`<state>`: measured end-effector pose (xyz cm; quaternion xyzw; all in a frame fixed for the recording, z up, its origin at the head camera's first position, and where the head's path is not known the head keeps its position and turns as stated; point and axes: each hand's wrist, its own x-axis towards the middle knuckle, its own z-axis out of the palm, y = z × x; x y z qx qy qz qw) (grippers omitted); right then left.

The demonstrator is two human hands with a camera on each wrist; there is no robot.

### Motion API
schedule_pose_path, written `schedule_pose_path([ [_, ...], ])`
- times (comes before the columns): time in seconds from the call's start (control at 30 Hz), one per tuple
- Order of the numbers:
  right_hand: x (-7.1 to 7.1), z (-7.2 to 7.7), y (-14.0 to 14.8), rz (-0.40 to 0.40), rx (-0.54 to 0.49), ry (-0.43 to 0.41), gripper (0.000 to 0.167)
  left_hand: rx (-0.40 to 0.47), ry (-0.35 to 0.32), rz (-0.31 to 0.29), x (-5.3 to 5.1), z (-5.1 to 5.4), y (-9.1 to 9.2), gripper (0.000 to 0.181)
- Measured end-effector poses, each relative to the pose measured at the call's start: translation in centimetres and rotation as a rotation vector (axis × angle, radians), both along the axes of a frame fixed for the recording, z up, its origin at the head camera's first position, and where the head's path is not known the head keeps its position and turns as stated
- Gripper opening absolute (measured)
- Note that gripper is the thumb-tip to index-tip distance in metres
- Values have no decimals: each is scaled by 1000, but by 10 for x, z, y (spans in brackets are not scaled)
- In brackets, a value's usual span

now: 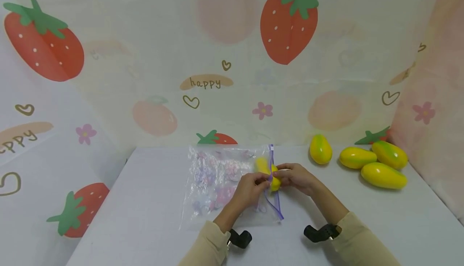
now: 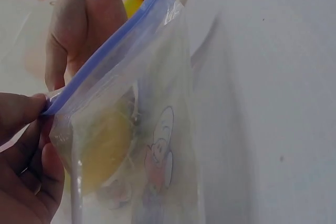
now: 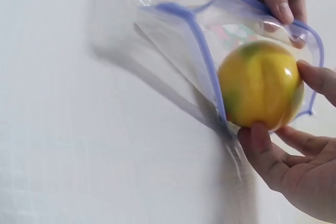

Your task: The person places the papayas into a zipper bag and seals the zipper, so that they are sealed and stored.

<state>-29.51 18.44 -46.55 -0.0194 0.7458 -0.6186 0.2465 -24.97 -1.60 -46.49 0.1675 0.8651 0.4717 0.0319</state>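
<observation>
A clear zip bag (image 1: 206, 213) with a purple zip strip (image 3: 206, 56) and pastel cartoon prints lies on the table. Pinched between the thumb and fingers of my left hand (image 1: 247, 191) is the bag's upper rim, so its mouth gapes. My right hand (image 1: 299, 179) grips a shiny yellow-green mango (image 3: 261, 85) at the opening. In the head view part of this mango lies behind the clear plastic, while its near end sticks out past the zip. The left wrist view shows it blurred through the bag wall, with the right hand (image 2: 89, 24) beyond.
At the back right, a single mango (image 1: 320, 149) stands apart. Three more, including a front mango (image 1: 383, 175), are grouped to its right. The white table (image 1: 119, 217) meets a strawberry-print backdrop (image 1: 232, 117) behind and at the sides.
</observation>
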Motion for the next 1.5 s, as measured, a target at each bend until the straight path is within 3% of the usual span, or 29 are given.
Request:
schedule_pose_path([
  [0.2, 0, -2, -5, -67, 11, 8, 58, 44, -38, 17, -2, 0, 0, 23],
  [0.37, 1, -5, -7, -87, -1, 30, 59, 51, -8, 54, -3, -2, 0, 24],
  [0.57, 0, -6, -11, -58, -19, 38, 58, 75, 3, 35, -3, 0, -3, 23],
  [0.8, -1, -5, -14, -82, -72, 48, 57, 76, -12, 7, -3, 0, -5, 23],
  [1.1, -1, -5, -30, -258, -132, 60, 53, 100, -2, 23, -5, -3, -8, 20],
  [1.23, -1, -8, -40, -296, -177, 57, 47, 141, -9, 24, -6, -6, -8, 19],
  [1.5, 0, -13, -37, -226, -201, 98, 36, 166, -59, 24, -6, -6, -8, 23],
])
